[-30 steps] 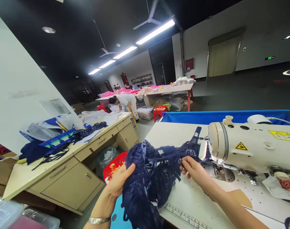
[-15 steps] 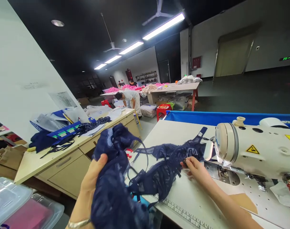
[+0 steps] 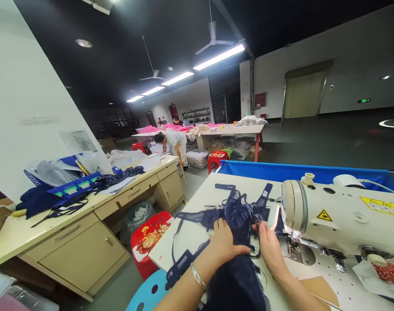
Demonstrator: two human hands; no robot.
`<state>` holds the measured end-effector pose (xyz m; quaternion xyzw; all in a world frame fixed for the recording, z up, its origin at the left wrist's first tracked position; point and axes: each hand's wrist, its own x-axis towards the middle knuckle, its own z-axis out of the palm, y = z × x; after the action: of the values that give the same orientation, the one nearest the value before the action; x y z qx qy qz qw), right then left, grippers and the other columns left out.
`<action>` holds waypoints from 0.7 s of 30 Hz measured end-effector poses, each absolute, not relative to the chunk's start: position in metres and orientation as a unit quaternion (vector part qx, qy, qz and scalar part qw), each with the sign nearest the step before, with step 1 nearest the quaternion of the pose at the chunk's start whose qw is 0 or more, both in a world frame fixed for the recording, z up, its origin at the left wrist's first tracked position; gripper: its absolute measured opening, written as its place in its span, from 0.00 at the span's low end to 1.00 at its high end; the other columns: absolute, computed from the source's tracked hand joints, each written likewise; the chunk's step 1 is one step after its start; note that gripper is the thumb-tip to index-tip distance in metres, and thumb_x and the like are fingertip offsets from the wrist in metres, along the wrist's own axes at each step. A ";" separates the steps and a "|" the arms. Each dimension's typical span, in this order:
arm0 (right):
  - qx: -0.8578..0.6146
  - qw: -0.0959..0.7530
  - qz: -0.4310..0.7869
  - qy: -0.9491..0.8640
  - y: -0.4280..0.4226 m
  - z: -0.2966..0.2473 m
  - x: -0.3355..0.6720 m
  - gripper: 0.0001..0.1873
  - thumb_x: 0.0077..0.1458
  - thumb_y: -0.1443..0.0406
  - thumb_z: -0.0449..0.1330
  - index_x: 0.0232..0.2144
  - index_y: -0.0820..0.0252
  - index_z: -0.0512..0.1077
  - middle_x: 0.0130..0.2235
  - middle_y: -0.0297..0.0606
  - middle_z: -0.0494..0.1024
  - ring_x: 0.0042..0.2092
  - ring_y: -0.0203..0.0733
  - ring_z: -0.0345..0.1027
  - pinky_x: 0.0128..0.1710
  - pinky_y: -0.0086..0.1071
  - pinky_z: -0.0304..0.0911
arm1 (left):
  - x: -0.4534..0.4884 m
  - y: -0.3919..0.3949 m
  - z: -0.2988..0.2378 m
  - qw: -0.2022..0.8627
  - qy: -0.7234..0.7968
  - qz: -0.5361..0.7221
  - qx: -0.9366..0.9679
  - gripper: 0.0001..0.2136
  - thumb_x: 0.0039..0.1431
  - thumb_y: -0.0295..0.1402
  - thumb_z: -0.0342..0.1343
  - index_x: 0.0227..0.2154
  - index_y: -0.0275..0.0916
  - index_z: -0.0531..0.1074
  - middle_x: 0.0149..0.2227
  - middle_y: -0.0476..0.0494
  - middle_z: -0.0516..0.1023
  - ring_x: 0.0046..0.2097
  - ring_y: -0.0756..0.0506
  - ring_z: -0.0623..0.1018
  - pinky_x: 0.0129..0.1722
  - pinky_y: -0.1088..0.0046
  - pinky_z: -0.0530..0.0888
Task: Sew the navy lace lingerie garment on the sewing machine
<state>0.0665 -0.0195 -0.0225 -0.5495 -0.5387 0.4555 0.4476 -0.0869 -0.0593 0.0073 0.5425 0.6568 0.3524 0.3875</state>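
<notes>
A navy lace garment (image 3: 238, 216) with straps lies spread on the white sewing table (image 3: 197, 207), part of it hanging over the near edge. My left hand (image 3: 225, 244) rests on the lace with fingers curled, pressing and gripping the fabric. My right hand (image 3: 269, 246) pinches the lace just left of the needle area of the cream sewing machine (image 3: 339, 214). Both hands sit close together on the garment, a bracelet on my left wrist.
A blue bin edge (image 3: 300, 170) runs behind the machine. A red stool (image 3: 148, 242) and a cyan stool (image 3: 148, 293) stand below the table. A beige desk (image 3: 83, 229) with piled fabric is at left. A person (image 3: 172, 142) bends over far tables.
My left hand swung the bunched lace from the left and laid it down onto the table. It now rests beside my right hand, and the garment lies spread out flat.
</notes>
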 end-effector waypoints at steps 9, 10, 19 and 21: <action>-0.491 0.451 0.470 -0.578 -0.019 -0.030 0.062 0.20 0.57 0.47 0.45 0.38 0.56 0.63 0.41 0.42 0.74 0.49 0.48 0.65 0.56 0.42 0.54 | -0.090 -0.086 0.014 0.345 0.691 0.284 0.568 0.46 0.32 0.28 0.70 0.59 0.31 0.57 0.58 0.22 0.61 0.58 0.24 0.62 0.57 0.50 0.57; -0.490 0.456 0.473 -0.573 -0.018 -0.031 0.063 0.21 0.57 0.48 0.45 0.39 0.56 0.63 0.42 0.43 0.74 0.49 0.48 0.65 0.56 0.42 0.54 | -0.096 -0.088 0.016 0.367 0.663 0.305 0.577 0.45 0.34 0.28 0.70 0.59 0.34 0.58 0.57 0.27 0.64 0.59 0.28 0.63 0.58 0.55 0.58; -0.491 0.496 0.501 -0.512 -0.015 -0.022 0.068 0.23 0.57 0.49 0.46 0.46 0.59 0.61 0.40 0.45 0.73 0.42 0.48 0.71 0.38 0.38 0.70 | -0.165 -0.088 0.026 0.726 0.435 0.462 0.264 0.17 0.48 0.32 0.64 0.41 0.28 0.73 0.33 0.35 0.81 0.37 0.39 0.81 0.46 0.62 0.74; -0.491 0.497 0.505 -0.507 -0.016 -0.022 0.067 0.22 0.57 0.49 0.47 0.44 0.59 0.62 0.37 0.44 0.73 0.38 0.48 0.71 0.35 0.39 0.70 | -0.177 -0.092 0.027 0.732 0.420 0.483 0.233 0.16 0.50 0.33 0.62 0.41 0.28 0.73 0.31 0.36 0.82 0.36 0.39 0.81 0.46 0.63 0.75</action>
<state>0.0666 -0.0155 -0.0219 -0.4912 -0.5069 0.5047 0.4970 -0.1773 -0.0924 0.0269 0.2335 0.4199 0.4834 0.7318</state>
